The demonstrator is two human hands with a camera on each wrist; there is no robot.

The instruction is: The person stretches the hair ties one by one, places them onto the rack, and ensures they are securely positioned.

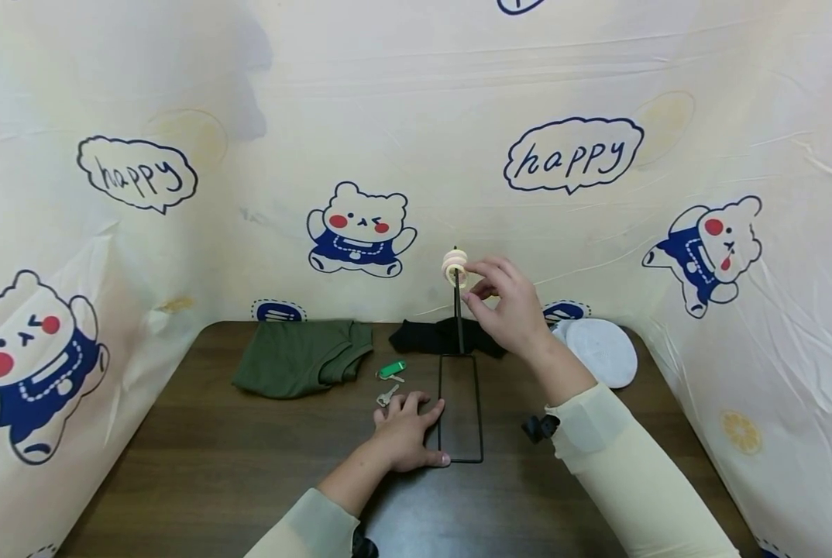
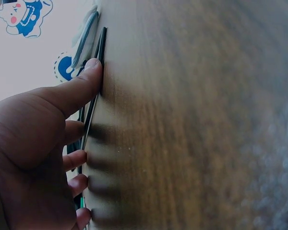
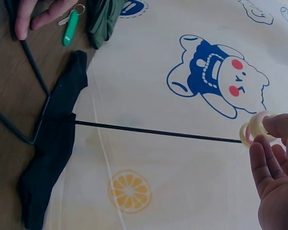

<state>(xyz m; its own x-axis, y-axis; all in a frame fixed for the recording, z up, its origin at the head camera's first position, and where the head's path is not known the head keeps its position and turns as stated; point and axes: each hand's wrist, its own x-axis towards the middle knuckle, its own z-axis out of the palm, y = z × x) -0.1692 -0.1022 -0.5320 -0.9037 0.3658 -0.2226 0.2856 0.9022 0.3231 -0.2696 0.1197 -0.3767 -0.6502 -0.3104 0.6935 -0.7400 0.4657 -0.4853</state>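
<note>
A black wire stand [image 1: 482,411] has a rectangular base lying on the table and a thin rod rising from its far end. Near the rod's top hang several small pale yellow and pink rings [image 1: 454,262]. My right hand [image 1: 513,310] pinches a pale yellow ring [image 3: 245,135] there between thumb and fingers. Whether that ring is fully around the rod, I cannot tell. Low on the table, my left hand [image 1: 405,434] has its fingers spread, the thumb and index finger touching the base's left side. In the left wrist view, the thumb [image 2: 92,72] rests on the black bar.
Beyond the left hand lie a silver key [image 1: 386,396] and a green key tag [image 1: 391,370] with a key. Folded dark green cloth [image 1: 297,356] is at the back left. Black cloth [image 1: 416,338] lies behind the stand; a white round item [image 1: 603,354] sits at back right.
</note>
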